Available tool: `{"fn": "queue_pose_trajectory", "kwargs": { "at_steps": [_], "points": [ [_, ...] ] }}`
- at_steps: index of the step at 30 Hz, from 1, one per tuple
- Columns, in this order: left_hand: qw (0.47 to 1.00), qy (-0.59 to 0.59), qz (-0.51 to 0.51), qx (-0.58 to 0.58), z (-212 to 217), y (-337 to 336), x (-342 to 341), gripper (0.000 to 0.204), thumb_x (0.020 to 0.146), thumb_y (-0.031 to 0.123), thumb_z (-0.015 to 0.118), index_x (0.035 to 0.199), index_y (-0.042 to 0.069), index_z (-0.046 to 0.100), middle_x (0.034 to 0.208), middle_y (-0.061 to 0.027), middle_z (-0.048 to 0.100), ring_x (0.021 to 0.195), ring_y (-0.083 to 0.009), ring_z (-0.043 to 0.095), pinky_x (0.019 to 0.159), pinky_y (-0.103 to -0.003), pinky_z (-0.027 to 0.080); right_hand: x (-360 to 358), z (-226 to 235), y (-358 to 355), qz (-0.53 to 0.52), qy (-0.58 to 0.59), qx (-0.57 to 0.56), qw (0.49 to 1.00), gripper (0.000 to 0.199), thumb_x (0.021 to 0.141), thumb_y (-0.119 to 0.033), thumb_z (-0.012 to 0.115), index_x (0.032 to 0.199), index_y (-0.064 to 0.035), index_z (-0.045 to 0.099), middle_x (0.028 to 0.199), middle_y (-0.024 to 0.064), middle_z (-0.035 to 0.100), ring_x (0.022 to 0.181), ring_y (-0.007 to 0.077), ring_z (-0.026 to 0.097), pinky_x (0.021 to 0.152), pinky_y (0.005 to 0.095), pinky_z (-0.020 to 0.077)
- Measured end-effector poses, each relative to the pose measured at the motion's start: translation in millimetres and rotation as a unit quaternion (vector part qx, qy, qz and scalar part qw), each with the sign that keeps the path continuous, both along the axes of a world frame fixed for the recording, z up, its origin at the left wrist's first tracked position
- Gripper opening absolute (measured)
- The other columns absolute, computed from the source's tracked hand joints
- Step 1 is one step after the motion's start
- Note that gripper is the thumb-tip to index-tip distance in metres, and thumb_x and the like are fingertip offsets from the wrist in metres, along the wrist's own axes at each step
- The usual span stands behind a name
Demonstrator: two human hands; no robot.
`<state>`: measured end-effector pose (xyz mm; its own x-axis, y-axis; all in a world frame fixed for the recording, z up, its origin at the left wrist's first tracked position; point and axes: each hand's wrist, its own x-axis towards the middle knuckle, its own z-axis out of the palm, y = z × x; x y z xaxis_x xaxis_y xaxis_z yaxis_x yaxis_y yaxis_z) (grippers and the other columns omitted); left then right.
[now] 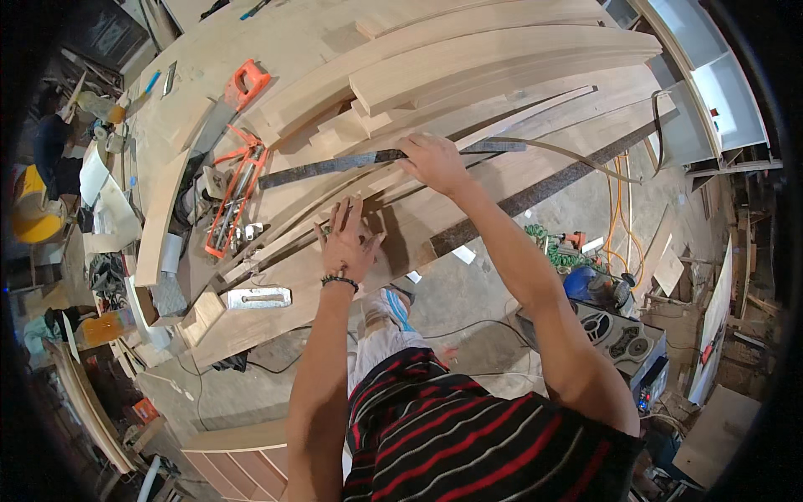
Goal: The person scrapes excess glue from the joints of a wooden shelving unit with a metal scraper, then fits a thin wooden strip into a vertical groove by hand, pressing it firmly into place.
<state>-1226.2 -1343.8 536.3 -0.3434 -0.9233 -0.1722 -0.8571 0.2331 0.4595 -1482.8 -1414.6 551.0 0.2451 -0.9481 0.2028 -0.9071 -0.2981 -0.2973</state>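
The right hand (432, 161) presses flat, unclenched, on a long dark metal straightedge ruler (335, 166) lying across pale wooden boards (502, 63). The left hand (347, 243), fingers spread, rests on wood below it. The ruler looks thin, rigid, probably slippery; pressing mid-length steadies it.

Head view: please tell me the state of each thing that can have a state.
Left hand: flat, fingers spread, pressing on the wooden board.
Right hand: palm down, pressing the long metal ruler.
Long metal ruler: lying flat across the boards.
Orange clamp: lying on the bench, unused.
Orange-handled saw: lying flat, untouched.
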Motion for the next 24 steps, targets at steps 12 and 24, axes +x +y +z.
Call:
{"fn": "queue_pose_trajectory", "kwargs": {
  "at_steps": [12,24],
  "points": [
    [0.983,0.078,-0.029,-0.162,40.6,-40.2,-10.6,0.033,0.082,0.006,0.067,0.115,0.014,0.068,0.101,-0.0135,0.073,0.091,-0.0360,0.070,0.077,-0.047,0.056,22.7,92.7,-0.4,0.034,-0.114,-0.187,0.975,0.028,0.084,-0.026,0.079,0.108,-0.0126,0.072,0.098,0.0046,0.071,0.098,0.0283,0.064,0.085,0.0413,0.0528],
    [0.997,0.034,-0.034,-0.064,24.0,-8.8,7.9,0.028,0.091,0.024,0.069,0.119,0.021,0.067,0.114,-0.0066,0.072,0.095,-0.0341,0.071,0.088,-0.047,0.052,-44.8,240.0,-68.5,-0.074,-0.656,-0.376,0.650,0.022,0.103,-0.024,0.063,0.112,-0.0039,0.066,0.093,0.0071,0.068,0.075,0.0183,0.065,0.065,0.0314,0.0547]
  ]
}}
